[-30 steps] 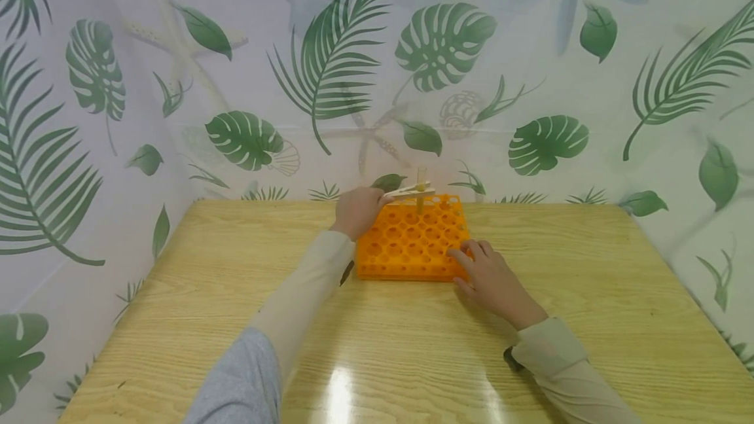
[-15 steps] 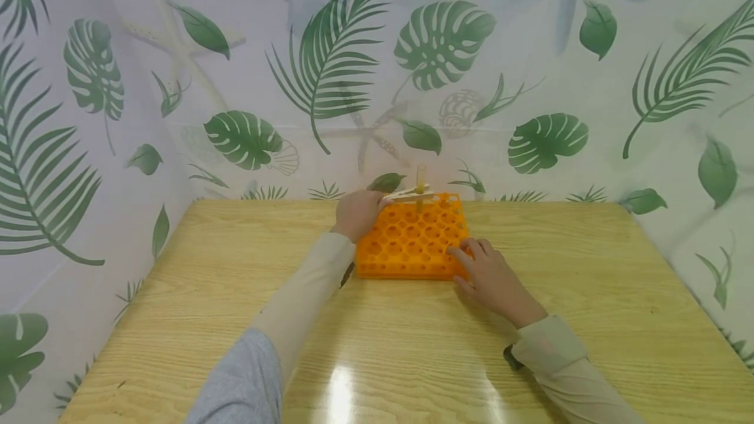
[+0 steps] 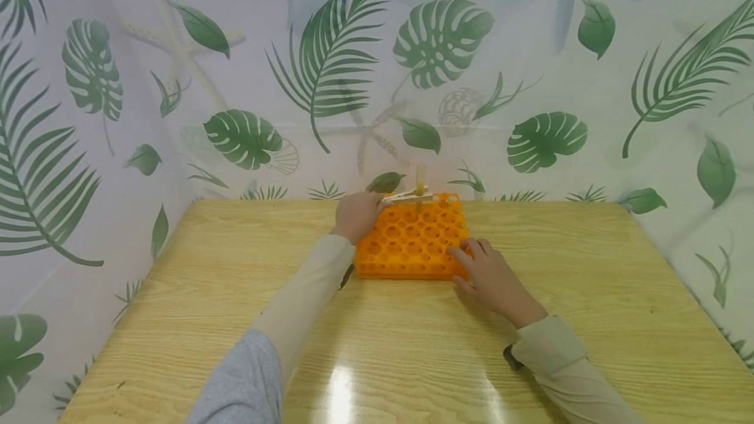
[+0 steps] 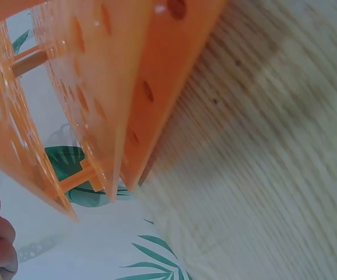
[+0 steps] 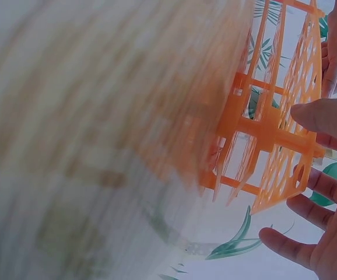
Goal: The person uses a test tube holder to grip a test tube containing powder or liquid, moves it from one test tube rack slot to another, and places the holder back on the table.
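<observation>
The left hand point(image 3: 357, 216) has sunk slightly. On the surface point(image 3: 589, 293) sits an orange test-tube rack point(image 3: 406, 272); the right hand point(image 3: 491, 280), fingers spread, touches its 4 o'clock corner. The left grips a wooden clamp point(image 3: 409, 200) pointing to 3 o'clock, around a test tube point(image 3: 421, 176) upright at the rack's 12.

An orange tiered rack point(image 3: 406, 269), riddled with round holes, stands level; a clear, yellowish tube point(image 3: 421, 176) is upright at the rack's far side; a pale wooden clamp point(image 3: 405, 200) reaches across to it, nearly horizontal.
</observation>
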{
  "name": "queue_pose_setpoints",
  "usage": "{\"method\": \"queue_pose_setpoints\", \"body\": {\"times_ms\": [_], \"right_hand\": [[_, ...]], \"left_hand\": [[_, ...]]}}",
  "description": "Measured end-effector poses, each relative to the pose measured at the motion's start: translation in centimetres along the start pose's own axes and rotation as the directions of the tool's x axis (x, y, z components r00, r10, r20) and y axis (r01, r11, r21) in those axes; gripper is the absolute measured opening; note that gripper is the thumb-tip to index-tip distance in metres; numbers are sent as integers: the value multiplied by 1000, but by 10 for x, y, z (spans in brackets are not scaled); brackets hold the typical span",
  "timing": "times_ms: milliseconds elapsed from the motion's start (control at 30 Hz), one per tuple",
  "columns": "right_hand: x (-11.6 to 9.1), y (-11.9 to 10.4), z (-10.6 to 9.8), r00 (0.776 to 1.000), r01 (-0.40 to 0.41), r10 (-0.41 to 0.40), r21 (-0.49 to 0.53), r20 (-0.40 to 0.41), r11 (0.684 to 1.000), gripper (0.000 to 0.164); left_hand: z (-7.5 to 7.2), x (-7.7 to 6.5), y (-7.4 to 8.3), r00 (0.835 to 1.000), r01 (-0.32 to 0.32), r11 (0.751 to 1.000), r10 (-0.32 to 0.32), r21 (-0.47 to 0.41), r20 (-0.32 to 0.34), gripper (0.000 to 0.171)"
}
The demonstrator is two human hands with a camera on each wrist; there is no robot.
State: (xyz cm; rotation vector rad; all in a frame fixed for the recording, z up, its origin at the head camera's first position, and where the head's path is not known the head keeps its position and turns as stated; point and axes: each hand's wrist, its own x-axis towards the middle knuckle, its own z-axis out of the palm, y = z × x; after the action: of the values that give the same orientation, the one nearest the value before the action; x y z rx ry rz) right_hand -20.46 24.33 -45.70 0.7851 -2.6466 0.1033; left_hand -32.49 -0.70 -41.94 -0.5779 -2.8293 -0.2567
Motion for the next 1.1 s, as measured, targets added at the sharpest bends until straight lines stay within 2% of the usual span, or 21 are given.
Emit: {"method": "queue_pose_setpoints", "body": {"times_ms": [367, 767, 1100], "right_hand": [[-1, 0, 1, 1000, 9, -9, 3, -9, 1000, 49], [-1, -1, -2, 1000, 11, -11, -6, -5, 1000, 49], [0, -1, -3, 1000, 2, -2, 7, 10, 1000, 49]], "left_hand": [[5, -1, 1, 1000, -12, 1000, 12, 22, 12, 42], [7, -1, 3, 1000, 5, 999, -6, 47, 28, 41], [10, 0, 2, 1000, -15, 998, 14, 56, 25, 42]]}}
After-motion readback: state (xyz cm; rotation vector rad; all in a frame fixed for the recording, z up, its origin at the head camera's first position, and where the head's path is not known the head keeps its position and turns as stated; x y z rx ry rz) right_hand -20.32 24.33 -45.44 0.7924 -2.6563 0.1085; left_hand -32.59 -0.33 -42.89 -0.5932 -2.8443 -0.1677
